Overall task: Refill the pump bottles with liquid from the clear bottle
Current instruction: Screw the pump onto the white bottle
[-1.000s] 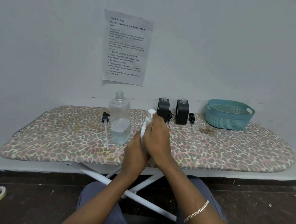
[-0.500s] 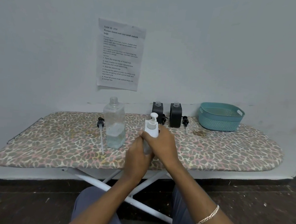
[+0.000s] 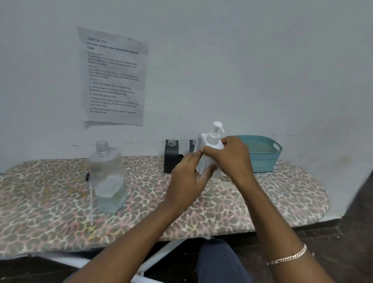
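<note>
White pump bottle [image 3: 203, 142] held upright above the ironing board [image 3: 265, 202].
The right hand [image 3: 230, 160] grips its shoulder and the left hand [image 3: 187, 181] cups its lower body. The uncapped clear bottle [image 3: 108, 175] stands well apart to the left, nearer the left hand.

clear bottle [image 3: 109, 180] is standing left on the board [image 3: 44, 202]; basket [image 3: 265, 156] is sitting right; pump bottle [image 3: 214, 139] is hovering between them.

Dim, even light with soft shadows; motion blur smears everything, and wide-angle distortion bends the edges.
</note>
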